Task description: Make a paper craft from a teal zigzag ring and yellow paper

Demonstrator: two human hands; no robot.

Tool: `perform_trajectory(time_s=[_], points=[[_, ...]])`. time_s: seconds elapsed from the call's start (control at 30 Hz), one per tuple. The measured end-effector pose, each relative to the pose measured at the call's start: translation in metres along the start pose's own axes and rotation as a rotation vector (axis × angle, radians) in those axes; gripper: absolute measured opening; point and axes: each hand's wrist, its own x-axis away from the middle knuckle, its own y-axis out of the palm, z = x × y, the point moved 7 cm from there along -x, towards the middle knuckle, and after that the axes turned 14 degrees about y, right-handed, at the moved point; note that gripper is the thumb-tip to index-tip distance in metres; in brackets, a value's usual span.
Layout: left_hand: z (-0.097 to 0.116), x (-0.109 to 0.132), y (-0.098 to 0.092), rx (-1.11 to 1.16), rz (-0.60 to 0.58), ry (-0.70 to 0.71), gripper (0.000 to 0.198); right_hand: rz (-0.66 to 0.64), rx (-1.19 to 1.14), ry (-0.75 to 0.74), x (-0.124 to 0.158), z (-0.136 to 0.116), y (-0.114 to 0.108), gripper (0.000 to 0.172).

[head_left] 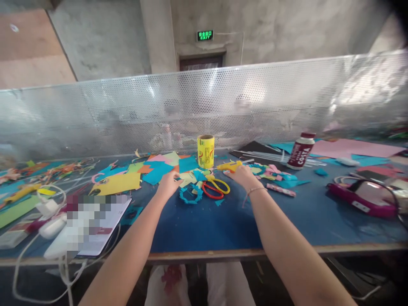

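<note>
My left hand (170, 186) is over the paper scraps left of the middle, its fingers curled toward the thumb; what they pinch, if anything, is too small to make out. My right hand (241, 175) is closed around a yellow tool that looks like a glue gun (230, 166), partly hidden by the fingers. Between my hands lie scissors (214, 190) with one red and one yellow handle. Beside them is a jagged blue paper ring (190, 195). Just behind stands a yellow printed roll (205, 152), upright, its open end on top.
A dark red COSTA bottle (299, 152) stands at right, behind a purple device (363, 199) with a cable. At left are yellow paper (117, 184), another yellow glue gun (24, 193), white cables and a partly blurred flat item (105, 229). A perforated metal screen (134, 110) closes the back.
</note>
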Motion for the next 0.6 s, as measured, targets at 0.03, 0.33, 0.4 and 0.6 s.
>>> perform_trajectory(time_s=[0.03, 0.33, 0.4, 0.6], points=[[0.003, 0.000, -0.002, 0.041, 0.034, 0.002, 0.021, 0.001, 0.023, 0.081, 0.000, 0.012, 0.000, 0.030], [0.041, 0.006, -0.014, 0.153, 0.197, 0.165, 0.023, -0.105, -0.642, 0.158, 0.011, -0.050, -0.012, 0.018], [0.047, 0.009, -0.015, 0.122, 0.212, 0.231, 0.025, -0.311, -0.949, 0.107, 0.018, -0.083, -0.003, 0.022], [0.062, 0.015, -0.012, 0.100, 0.246, 0.397, 0.028, -0.717, -1.630, 0.269, 0.039, -0.116, 0.005, 0.034]])
